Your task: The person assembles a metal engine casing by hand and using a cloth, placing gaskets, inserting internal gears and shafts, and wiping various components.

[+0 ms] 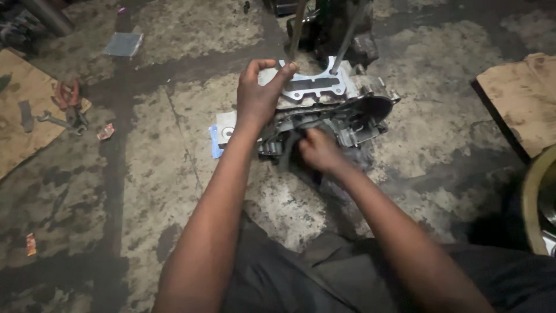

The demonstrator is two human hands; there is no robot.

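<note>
The stained concrete floor (pixel 174 191) fills the view, with 2 pieces of cardboard on it: 1 at the left edge (pixel 20 116) and 1 at the right edge (pixel 524 98). 1 metal engine case (pixel 341 107) sits on the floor near the top centre, between them, with 2 long studs (pixel 346 37) rising from its flat upper face. A dark machine part (pixel 341 23) stands just behind it. On the left cardboard lie 1 wrench (pixel 57 122) and 1 pair of red-handled pliers (pixel 68 95).

Both arms reach forward from the lower edge. The left hand (pixel 259 95) is raised, fingers curled over the case's upper left corner, grasping it. The right hand (pixel 317 149) is lower, closed against the case's near side; what it grips cannot be told.

Bare floor lies open left of the case and to its right, up to the cardboard.
</note>
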